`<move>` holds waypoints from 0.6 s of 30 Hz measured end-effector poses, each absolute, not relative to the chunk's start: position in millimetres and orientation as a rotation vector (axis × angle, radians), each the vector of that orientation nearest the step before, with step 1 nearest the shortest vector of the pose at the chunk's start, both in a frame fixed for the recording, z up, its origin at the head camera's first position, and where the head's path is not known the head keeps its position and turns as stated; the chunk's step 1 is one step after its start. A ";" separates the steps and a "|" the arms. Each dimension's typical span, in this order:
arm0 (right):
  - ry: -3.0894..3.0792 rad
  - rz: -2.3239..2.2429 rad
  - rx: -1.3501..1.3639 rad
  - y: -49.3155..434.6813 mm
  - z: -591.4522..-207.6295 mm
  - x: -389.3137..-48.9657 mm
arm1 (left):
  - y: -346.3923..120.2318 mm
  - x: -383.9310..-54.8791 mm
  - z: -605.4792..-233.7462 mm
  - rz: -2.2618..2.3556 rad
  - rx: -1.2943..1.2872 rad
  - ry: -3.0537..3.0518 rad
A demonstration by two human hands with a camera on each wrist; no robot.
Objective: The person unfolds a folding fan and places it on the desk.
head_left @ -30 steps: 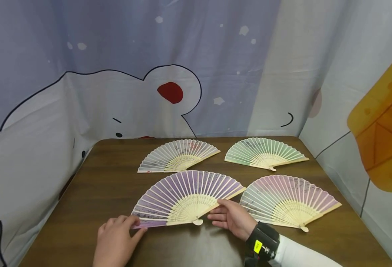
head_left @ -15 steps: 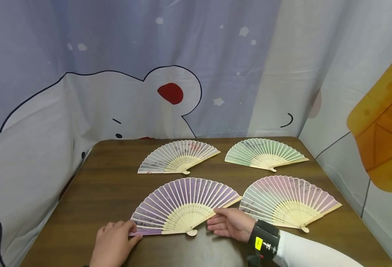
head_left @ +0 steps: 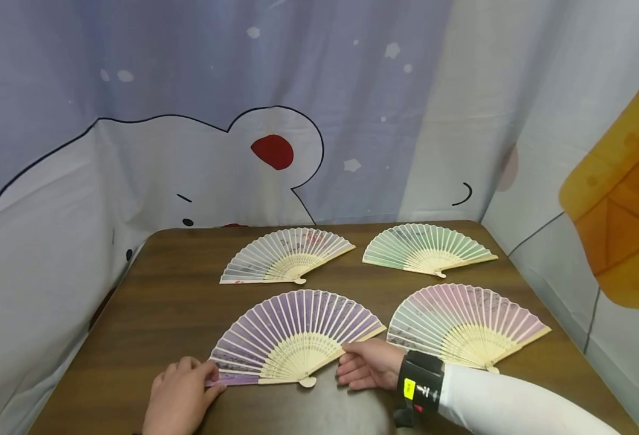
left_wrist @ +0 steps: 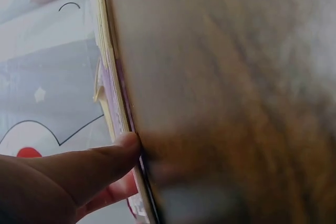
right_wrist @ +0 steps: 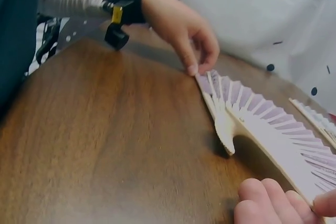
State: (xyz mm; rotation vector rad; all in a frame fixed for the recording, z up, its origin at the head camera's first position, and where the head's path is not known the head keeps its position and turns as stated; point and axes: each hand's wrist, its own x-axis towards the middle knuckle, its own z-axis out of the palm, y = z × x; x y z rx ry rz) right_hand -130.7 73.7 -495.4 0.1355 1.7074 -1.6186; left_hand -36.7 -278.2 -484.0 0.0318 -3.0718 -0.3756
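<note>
A purple folding fan (head_left: pixel 298 329) lies spread at the front middle of the table, its pale ribs meeting at a rounded pivot end towards me. At its lower left corner, my left hand (head_left: pixel 177 393) pinches the outer edge between thumb and fingers. My right hand (head_left: pixel 371 364) pinches the right-hand guard stick, thumb on top and the other fingers curled below. The right wrist view shows both hands on the fan (right_wrist: pixel 268 124). Up close in the left wrist view, the left thumb (left_wrist: pixel 113 156) presses along the fan's edge.
Behind lie a grey-white fan (head_left: pixel 289 257) with red print and a green fan (head_left: pixel 430 248), both spread. A pink and pale green fan (head_left: pixel 472 323) is spread at right, partly behind the right forearm. Printed curtains (head_left: pixel 352 121) surround the brown table (head_left: pixel 151 290).
The purple fan has come towards me and slightly left with both hands on it, leaving a wider gap to the grey-white fan. Lately it has barely moved; the head view has shifted a little.
</note>
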 end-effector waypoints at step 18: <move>1.748 -1.577 0.113 69.8 -492.1 -134.2 | -279.7 -42.9 -480.4 -0.324 0.003 -3.102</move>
